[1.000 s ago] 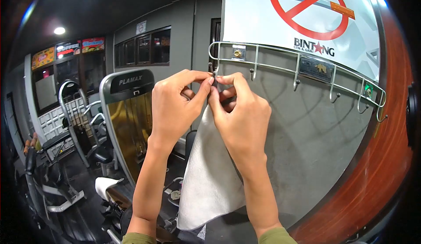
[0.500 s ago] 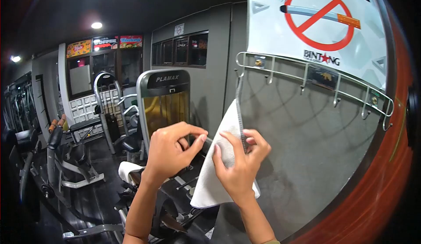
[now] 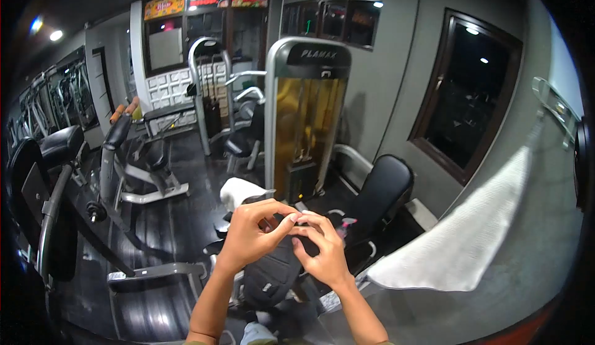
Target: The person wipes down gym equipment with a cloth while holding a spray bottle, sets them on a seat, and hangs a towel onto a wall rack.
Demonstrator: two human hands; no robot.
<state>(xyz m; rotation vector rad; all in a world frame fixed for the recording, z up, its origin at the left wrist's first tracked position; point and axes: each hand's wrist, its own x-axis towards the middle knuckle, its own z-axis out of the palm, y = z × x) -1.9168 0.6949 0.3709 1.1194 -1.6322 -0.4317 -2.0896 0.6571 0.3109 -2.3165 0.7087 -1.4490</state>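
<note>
My left hand (image 3: 255, 232) is raised at the lower centre, thumb and forefinger pinched together; whether anything sits between them is too small to tell. Touching or nearly touching its fingertips, my right hand (image 3: 322, 252) has its fingers curved and the thumb apart, with nothing visible in it. A white cloth (image 3: 462, 227) hangs by one corner from the wall rack (image 3: 553, 104) at the right, away from both hands. Below my hands lies a black bag or padded item (image 3: 269, 277).
A PLAMAX weight machine (image 3: 310, 122) stands ahead, with a black padded seat (image 3: 387, 187) to its right. Another white cloth (image 3: 242, 191) lies beyond my hands. More gym equipment (image 3: 155, 178) fills the left. A dark-framed window (image 3: 468, 91) is on the wall.
Both hands have left the hook and the hanging cloth and come together lower down. The view has turned left and down, so the cloth and rack now appear at the right.
</note>
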